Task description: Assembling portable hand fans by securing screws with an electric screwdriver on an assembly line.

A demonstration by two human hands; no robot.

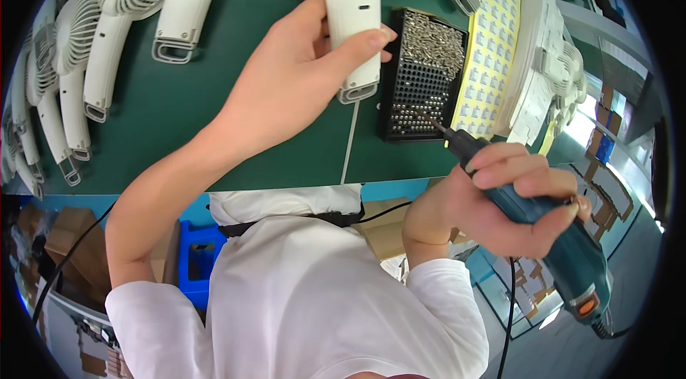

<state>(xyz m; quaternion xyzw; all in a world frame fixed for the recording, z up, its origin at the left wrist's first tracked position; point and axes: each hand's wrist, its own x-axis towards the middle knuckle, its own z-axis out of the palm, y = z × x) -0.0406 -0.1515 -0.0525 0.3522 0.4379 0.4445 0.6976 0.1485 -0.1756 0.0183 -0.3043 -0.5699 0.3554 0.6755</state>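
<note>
My left hand point(307, 68) is closed round the handle of a white handheld fan point(354, 15), thumb across its front. The fan's round grille points to the far edge and its looped end lies nearest me. In my right hand point(514, 197) is a dark teal electric screwdriver point(529, 207), fingers wrapped round its body. Its thin bit reaches down to the near rows of a black screw tray point(386, 111), beside the fan on the right. Small silver screws point(432, 40) are heaped in the tray's far half, and several sit upright in its holes. Whether the bit touches a screw is too small to tell.
Several more white fans point(111, 36) lie along the left of the green table point(286, 165). Yellow sticker sheets point(489, 57) and stacked white sheets point(529, 50) lie right of the tray, with fans on and beside them. A blue crate point(196, 257) stands below the table edge.
</note>
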